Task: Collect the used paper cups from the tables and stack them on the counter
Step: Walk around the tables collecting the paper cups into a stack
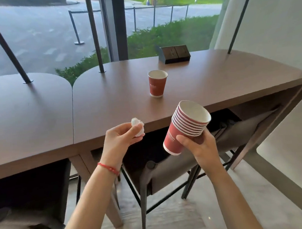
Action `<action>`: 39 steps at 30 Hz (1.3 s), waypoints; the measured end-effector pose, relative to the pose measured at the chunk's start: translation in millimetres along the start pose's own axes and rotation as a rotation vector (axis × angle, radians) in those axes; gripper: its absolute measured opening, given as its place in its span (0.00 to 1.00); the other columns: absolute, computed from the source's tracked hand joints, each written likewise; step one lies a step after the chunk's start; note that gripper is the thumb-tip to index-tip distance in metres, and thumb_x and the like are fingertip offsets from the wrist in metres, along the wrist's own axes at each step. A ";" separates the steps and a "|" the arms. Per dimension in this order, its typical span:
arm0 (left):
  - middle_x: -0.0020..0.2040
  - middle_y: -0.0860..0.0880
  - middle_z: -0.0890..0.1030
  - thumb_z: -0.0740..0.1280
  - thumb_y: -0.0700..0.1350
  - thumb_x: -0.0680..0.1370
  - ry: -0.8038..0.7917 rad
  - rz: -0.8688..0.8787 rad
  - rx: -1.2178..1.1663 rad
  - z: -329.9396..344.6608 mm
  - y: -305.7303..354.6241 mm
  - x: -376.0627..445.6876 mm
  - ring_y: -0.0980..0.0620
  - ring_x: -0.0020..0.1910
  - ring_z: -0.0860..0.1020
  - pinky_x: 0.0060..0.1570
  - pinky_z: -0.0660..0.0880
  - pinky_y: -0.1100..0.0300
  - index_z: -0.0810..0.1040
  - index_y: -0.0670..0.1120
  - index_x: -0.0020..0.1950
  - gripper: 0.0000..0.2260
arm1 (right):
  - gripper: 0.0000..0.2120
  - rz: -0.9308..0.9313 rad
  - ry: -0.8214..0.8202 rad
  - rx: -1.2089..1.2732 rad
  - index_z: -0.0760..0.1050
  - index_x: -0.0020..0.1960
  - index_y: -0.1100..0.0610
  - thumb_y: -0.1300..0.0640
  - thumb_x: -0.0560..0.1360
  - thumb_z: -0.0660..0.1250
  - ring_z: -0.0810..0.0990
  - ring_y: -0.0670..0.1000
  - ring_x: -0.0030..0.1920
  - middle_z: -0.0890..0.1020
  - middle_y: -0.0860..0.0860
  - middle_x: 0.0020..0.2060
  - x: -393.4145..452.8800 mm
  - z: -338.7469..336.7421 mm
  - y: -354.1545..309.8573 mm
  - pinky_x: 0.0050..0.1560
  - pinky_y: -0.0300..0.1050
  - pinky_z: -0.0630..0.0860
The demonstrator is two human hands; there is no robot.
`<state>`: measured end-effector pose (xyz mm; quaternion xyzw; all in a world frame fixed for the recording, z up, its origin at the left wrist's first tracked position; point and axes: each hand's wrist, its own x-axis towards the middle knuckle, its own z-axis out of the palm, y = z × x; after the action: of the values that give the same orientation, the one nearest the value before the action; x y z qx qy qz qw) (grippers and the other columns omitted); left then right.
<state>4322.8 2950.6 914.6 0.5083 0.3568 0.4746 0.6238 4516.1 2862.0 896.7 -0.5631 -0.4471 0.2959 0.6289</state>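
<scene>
A single red paper cup [157,84] stands upright on the brown table [120,102], near its middle. My right hand [201,144] grips a stack of several nested red cups [185,126] by its lower part; the stack tilts with its open mouth up and to the right, just in front of the table's near edge. My left hand [119,138] holds a crumpled white paper ball [138,126] between thumb and fingers at the table's front edge. The standing cup is beyond both hands, closer to the right one.
A black socket box [175,54] sits at the table's back by the window. A second table [23,113] adjoins on the left. Grey chairs [169,169] are tucked under both tables. Black metal posts [95,33] rise from the tabletops.
</scene>
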 end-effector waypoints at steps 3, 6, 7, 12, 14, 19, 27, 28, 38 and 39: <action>0.39 0.48 0.85 0.74 0.52 0.65 -0.004 0.025 -0.012 4.4 4.0 35.4 0.49 0.43 0.83 0.40 0.78 0.64 0.85 0.50 0.39 0.08 | 0.24 -0.037 -0.007 0.023 0.74 0.55 0.52 0.53 0.60 0.74 0.82 0.40 0.47 0.83 0.43 0.44 41.7 4.0 -4.1 0.46 0.30 0.75; 0.37 0.49 0.85 0.73 0.50 0.65 0.038 0.056 -0.005 9.5 6.9 65.9 0.49 0.40 0.83 0.38 0.78 0.64 0.85 0.49 0.36 0.05 | 0.27 -0.065 -0.044 0.044 0.73 0.58 0.56 0.54 0.61 0.74 0.81 0.40 0.48 0.83 0.44 0.46 82.3 7.8 -8.1 0.45 0.31 0.75; 0.36 0.48 0.84 0.73 0.48 0.66 0.050 0.062 0.001 11.1 7.2 75.9 0.49 0.39 0.83 0.38 0.78 0.64 0.84 0.49 0.36 0.04 | 0.28 -0.076 -0.061 0.042 0.72 0.59 0.57 0.54 0.61 0.74 0.81 0.41 0.49 0.82 0.46 0.48 96.4 9.1 -9.6 0.46 0.31 0.76; 0.37 0.47 0.83 0.71 0.44 0.70 0.095 0.072 0.024 20.9 7.7 118.3 0.50 0.38 0.83 0.37 0.78 0.64 0.83 0.45 0.39 0.03 | 0.29 -0.149 -0.120 0.012 0.71 0.62 0.57 0.53 0.63 0.74 0.81 0.44 0.52 0.81 0.49 0.52 164.3 11.4 -23.3 0.48 0.34 0.76; 0.35 0.49 0.83 0.71 0.44 0.70 0.108 0.068 0.028 24.2 6.5 133.2 0.51 0.37 0.82 0.37 0.78 0.65 0.83 0.46 0.38 0.03 | 0.30 -0.169 -0.127 0.013 0.71 0.63 0.60 0.53 0.64 0.75 0.81 0.44 0.51 0.81 0.50 0.52 189.1 12.5 -27.4 0.48 0.34 0.76; 0.33 0.50 0.83 0.71 0.43 0.70 0.149 0.056 0.010 23.8 0.4 159.8 0.51 0.36 0.82 0.38 0.78 0.64 0.84 0.46 0.36 0.04 | 0.21 -0.200 -0.139 0.013 0.74 0.56 0.54 0.57 0.65 0.74 0.82 0.43 0.48 0.82 0.46 0.48 243.4 18.9 -35.2 0.46 0.34 0.76; 0.34 0.50 0.83 0.72 0.47 0.67 0.198 0.041 0.019 18.7 -6.5 175.9 0.51 0.37 0.82 0.39 0.79 0.63 0.84 0.47 0.36 0.04 | 0.26 -0.183 -0.170 -0.081 0.73 0.61 0.60 0.57 0.66 0.77 0.81 0.49 0.52 0.82 0.52 0.52 286.2 34.4 -13.7 0.48 0.39 0.77; 0.34 0.50 0.83 0.72 0.47 0.67 0.201 0.038 0.021 18.4 -7.7 176.6 0.51 0.37 0.82 0.38 0.79 0.63 0.84 0.47 0.37 0.04 | 0.27 -0.174 -0.169 -0.102 0.73 0.61 0.60 0.56 0.65 0.77 0.81 0.50 0.52 0.82 0.53 0.52 286.5 35.5 -7.5 0.49 0.41 0.78; 0.34 0.49 0.83 0.72 0.49 0.64 0.213 0.026 0.013 18.0 -11.7 176.2 0.51 0.37 0.82 0.37 0.78 0.64 0.83 0.46 0.38 0.08 | 0.28 -0.072 -0.165 -0.143 0.73 0.58 0.56 0.52 0.62 0.78 0.80 0.51 0.54 0.81 0.51 0.53 277.9 40.4 28.8 0.56 0.50 0.77; 0.34 0.49 0.83 0.72 0.49 0.64 0.212 0.024 0.013 18.0 -11.9 176.0 0.51 0.37 0.82 0.37 0.78 0.64 0.83 0.46 0.38 0.07 | 0.26 -0.068 -0.161 -0.151 0.73 0.58 0.56 0.53 0.63 0.78 0.80 0.51 0.54 0.81 0.52 0.53 276.3 41.0 31.8 0.55 0.50 0.78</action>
<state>4394.2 3113.0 913.7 0.4636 0.4176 0.5310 0.5734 4601.0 3128.2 927.7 -0.5678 -0.5360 0.2843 0.5563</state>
